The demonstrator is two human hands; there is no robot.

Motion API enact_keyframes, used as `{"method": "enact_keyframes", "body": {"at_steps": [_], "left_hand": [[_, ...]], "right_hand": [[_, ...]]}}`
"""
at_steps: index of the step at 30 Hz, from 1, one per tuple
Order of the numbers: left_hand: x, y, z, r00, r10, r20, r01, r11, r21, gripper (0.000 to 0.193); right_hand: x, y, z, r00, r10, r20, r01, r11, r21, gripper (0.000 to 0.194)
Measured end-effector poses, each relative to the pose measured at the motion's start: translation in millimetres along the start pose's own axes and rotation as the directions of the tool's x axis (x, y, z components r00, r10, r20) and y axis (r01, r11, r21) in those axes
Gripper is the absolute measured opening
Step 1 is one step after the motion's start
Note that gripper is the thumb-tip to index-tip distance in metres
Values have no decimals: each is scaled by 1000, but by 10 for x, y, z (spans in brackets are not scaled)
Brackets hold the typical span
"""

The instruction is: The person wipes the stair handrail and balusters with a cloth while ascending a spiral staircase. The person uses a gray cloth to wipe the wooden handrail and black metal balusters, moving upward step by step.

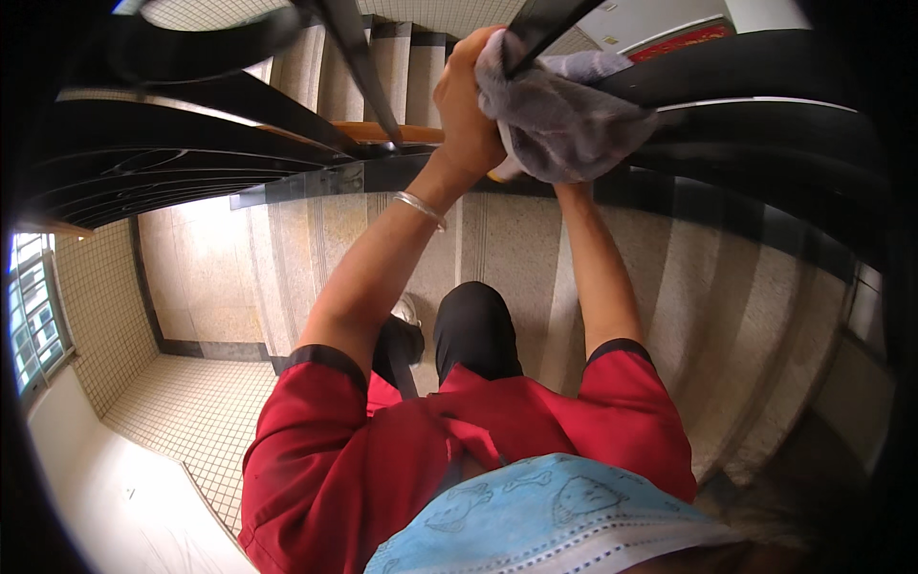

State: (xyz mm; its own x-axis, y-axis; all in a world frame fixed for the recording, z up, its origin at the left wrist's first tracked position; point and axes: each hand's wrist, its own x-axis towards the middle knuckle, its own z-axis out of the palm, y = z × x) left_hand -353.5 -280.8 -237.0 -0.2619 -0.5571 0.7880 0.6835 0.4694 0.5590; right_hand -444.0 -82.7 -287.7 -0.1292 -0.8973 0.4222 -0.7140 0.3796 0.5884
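A grey fabric cloth [566, 118] is wrapped about a black baluster [549, 32] of the stair railing. My left hand [470, 107] presses around the cloth's left side, fingers curled towards the bar; a silver bangle [419, 208] circles that wrist. From the right, my other forearm reaches up to the cloth, which covers nearly all of my right hand [571, 191]; its fingers are hidden. A small pale piece with a yellow edge [496, 175] shows below the cloth, too little of it to identify.
Stone stair treads [495, 237] lie beneath me, with a tiled wall [179, 409] and a window [36, 316] at left. Black railing bars [201, 147] spread on both sides. Beyond them is another flight of steps [344, 72] with a wooden handrail [387, 133].
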Motion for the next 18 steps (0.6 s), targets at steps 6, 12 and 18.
{"method": "enact_keyframes", "body": {"at_steps": [6, 12, 18], "left_hand": [[-1113, -427, -2, 944, -297, -142, 297, 955, -20, 60], [-1996, -902, 304, 568, -761, 313, 591, 113, -799, 16], [-1662, -542, 757, -72, -987, -143, 955, -27, -294, 43]], "right_hand": [[-258, -738, 349, 667, 738, -101, -554, 582, 595, 60], [-358, -782, 192, 736, 601, 311, -521, 210, 827, 42], [-440, -324, -774, 855, 487, 178, -504, 699, 507, 48]]}}
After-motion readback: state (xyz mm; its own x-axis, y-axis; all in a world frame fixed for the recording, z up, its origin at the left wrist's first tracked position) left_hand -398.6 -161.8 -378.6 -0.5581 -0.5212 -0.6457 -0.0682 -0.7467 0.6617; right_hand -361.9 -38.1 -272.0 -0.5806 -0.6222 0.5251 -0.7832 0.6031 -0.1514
